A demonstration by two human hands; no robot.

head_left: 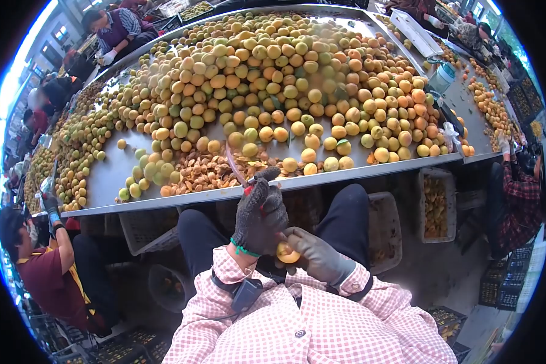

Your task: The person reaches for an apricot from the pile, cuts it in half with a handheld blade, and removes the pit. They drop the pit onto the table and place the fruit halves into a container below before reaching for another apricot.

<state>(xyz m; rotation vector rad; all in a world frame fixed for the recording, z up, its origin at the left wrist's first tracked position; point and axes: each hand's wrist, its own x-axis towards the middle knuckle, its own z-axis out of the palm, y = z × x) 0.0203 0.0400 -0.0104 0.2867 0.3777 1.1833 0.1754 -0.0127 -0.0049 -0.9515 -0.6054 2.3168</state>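
Observation:
My left hand (261, 215), in a dark grey knitted glove with a green band at the wrist, is closed around the red handle of a knife (233, 164). Its thin curved blade points up and away, over the table's near edge. Close beside it, my right hand (321, 255) in a grey coated glove pinches a yellow-orange apricot (287, 253) above my lap. Part of this fruit is covered by the fingers. Just beyond the blade, a heap of brown apricot pits (206, 171) lies on the metal table (112, 173).
Apricots (249, 67) are piled across the table. Below its edge stand a white crate (145, 229), a pale bin (384, 233) and a crate of fruit (437, 203). A bottle (443, 77) stands at the right. People (54, 261) sit on both sides and across.

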